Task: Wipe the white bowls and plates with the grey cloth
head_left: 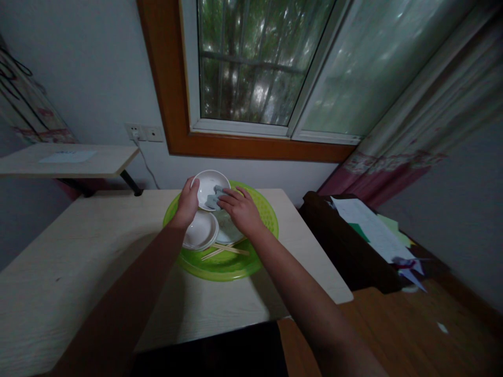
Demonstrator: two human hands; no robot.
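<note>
My left hand (187,203) grips the left rim of a white bowl (208,180), which is tilted so its inside faces me. In my right hand (243,210) is a grey-blue cloth (213,201), pressed against the bowl's lower right inside. Below them, a small stack of white bowls (199,230) sits on a round green tray (226,272). A pale plate (226,230) lies beside the stack, partly hidden by my right hand. Light wooden chopsticks (228,248) lie crossed near the front of the tray.
The tray stands on a pale wooden table (98,251) against the wall, below a window (255,68). A raised shelf (78,157) is at the table's left back. To the right, papers (367,230) lie on a dark piece of furniture (334,235).
</note>
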